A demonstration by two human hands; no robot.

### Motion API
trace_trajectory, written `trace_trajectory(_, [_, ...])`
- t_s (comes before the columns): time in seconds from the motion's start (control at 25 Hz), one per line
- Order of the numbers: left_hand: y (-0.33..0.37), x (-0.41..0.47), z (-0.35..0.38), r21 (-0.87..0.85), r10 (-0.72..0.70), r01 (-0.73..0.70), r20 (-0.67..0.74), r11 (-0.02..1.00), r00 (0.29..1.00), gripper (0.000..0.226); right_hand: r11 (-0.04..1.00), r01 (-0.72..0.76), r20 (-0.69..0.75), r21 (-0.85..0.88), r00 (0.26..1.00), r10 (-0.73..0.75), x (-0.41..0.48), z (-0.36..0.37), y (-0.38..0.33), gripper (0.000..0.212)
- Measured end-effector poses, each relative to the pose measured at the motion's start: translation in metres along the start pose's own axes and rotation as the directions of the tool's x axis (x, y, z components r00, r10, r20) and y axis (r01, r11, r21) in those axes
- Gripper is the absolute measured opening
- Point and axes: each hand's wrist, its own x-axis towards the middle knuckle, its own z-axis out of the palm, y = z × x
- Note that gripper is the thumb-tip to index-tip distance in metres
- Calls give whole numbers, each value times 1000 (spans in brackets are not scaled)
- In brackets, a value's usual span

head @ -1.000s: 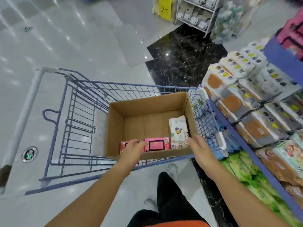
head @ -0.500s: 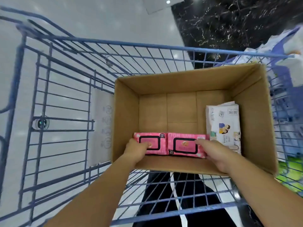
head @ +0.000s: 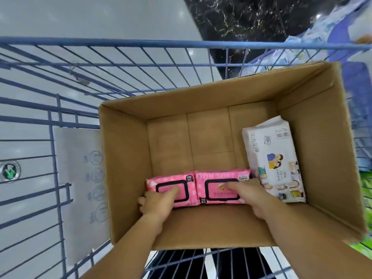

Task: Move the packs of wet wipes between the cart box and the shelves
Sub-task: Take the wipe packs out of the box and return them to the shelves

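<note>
An open cardboard box (head: 124, 168) sits inside a blue wire cart (head: 141, 45). On its floor, against the near wall, two pink wet wipe packs lie side by side. My left hand (head: 159, 200) grips the left pink pack (head: 181, 182), thumb on its black-framed lid. My right hand (head: 249, 194) grips the right pink pack (head: 219, 178), fingers over its lid and right end. A white wet wipe pack (head: 271, 156) with cartoon figures lies along the box's right wall, touching the right pink pack's end.
Blurred shelf goods in blue and white (head: 302, 53) and green (head: 366, 184) stand just right of the cart. A grey plastic seat flap (head: 78, 178) hangs left of the box. Pale floor tiles and a black marble patch (head: 251, 19) lie beyond.
The view has closed in on the box. Both hands went from the box's near rim down onto the two pink packs and now close around them.
</note>
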Motion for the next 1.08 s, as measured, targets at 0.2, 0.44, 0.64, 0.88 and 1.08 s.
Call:
trace_trajectory(0.2, [-1,23,0,-262,-68,69,13,963,998,113,999,8,-23,-44,1000,-9,-6,-11,-2,49])
trace_trajectory(0.44, [-3,3,-23,-289,-25,75,173,954,985,74,948,95,-49,-303,992,-115,-38,-20,-6,23])
trace_trajectory(0.64, [-3,-16,-17,42,178,-184,116,982,977,46,833,193,-240,-519,902,-359,-49,-3,-10,71])
trace_trajectory(0.88, [-2,2,-6,-117,116,-97,165,988,980,83,883,261,-202,-391,911,-359,-39,-1,-13,69])
trace_trajectory(1.08, [6,-1,-16,-171,212,-174,240,970,947,36,937,300,-193,-177,923,-332,-49,-17,-12,50])
